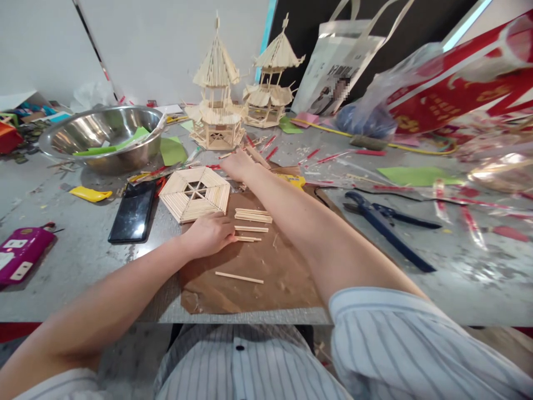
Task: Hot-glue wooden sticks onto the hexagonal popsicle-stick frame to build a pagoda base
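My left hand (211, 234) rests on the brown sheet with its fingers curled at the left ends of short thin wooden sticks (249, 239). Just above them lie another stick (252, 229) and a small bundle of sticks (254, 215). A hexagonal panel of sticks (175, 194) with an open spoked centre lies beyond that hand. My right hand (238, 164) reaches forward, closed, close to the base of a stick pagoda (216, 119); what its fingers hold is hidden. One loose stick (239, 277) lies near the front of the brown sheet (266, 294).
A second pagoda (272, 78) stands behind. Left are a steel bowl (137, 158), yellow cutter (89, 193), black phone (132, 214) and purple power strip (25, 255). Right are dark-blue cutting pliers (391, 230), a black cable, green paper (418, 176) and red-and-clear scraps. A yellow tool (295, 180) lies beside my right forearm.
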